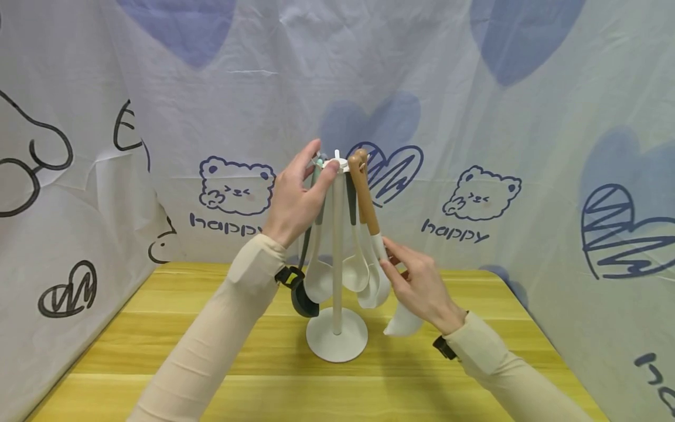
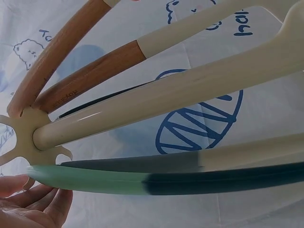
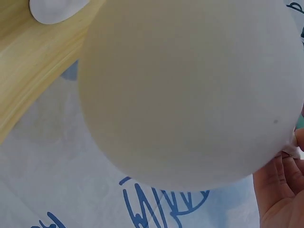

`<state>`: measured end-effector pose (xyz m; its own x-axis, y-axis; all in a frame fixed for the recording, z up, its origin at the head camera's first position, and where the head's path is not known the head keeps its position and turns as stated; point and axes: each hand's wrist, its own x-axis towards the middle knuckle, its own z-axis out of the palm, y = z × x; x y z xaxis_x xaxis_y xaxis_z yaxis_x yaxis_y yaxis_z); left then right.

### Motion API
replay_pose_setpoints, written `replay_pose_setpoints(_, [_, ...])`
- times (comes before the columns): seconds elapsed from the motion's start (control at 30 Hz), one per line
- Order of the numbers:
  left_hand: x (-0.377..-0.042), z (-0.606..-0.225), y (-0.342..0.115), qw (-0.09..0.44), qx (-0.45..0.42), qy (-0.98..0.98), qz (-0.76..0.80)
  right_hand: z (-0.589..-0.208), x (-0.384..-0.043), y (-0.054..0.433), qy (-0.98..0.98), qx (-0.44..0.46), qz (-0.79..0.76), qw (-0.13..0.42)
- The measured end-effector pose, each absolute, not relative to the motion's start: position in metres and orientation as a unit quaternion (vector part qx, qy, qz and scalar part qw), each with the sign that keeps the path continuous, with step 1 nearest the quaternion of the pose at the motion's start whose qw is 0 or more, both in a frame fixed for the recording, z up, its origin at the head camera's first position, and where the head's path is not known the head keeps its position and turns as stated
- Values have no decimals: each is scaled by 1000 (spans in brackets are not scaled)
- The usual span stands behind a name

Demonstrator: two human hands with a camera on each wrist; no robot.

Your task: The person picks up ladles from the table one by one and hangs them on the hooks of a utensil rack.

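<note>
A white utensil rack (image 1: 337, 252) stands upright on its round base, with several kitchen utensils hung around its top. My left hand (image 1: 296, 196) grips the rack's top from the left, thumb on the rim. In the left wrist view its fingers (image 2: 56, 206) curl beside a hook and the end of a green handle (image 2: 90, 178). Lower down on the right, my right hand (image 1: 422, 284) pinches the white neck of a wooden-handled ladle (image 1: 371, 214). That ladle slants outward, its handle end up at the rack's top. Its rounded white bowl (image 3: 190, 95) fills much of the right wrist view.
A black ladle (image 1: 304, 298) hangs at the left of the pole, near the left wrist strap. White spoons (image 1: 355, 273) hang close together at the right. The wooden table (image 1: 253, 357) runs back to a printed cloth (image 1: 474, 140), which also covers both sides.
</note>
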<state>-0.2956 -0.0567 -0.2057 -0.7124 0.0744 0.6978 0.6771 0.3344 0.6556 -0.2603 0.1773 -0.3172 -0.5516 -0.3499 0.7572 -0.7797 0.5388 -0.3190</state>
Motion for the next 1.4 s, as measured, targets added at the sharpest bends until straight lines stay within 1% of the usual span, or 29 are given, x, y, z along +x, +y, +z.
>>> replay_pose_setpoints(0.43, [-294, -206, -55, 282, -238, -766, -526, -324, -267, 169, -817, 337, 338, 324])
replay_pose_setpoints(0.87, [-293, -206, -55, 282, -243, -760, -532, -328, -274, 162, -818, 328, 365, 301])
replay_pose_setpoints(1.2, [-295, -209, -55, 299, -253, -746, -539, -330, -277, 162, -814, 322, 382, 296])
replay_pose_setpoints(1.4, [-294, -212, -57, 312, -244, -745, -536, -331, -278, 163, -815, 318, 394, 283])
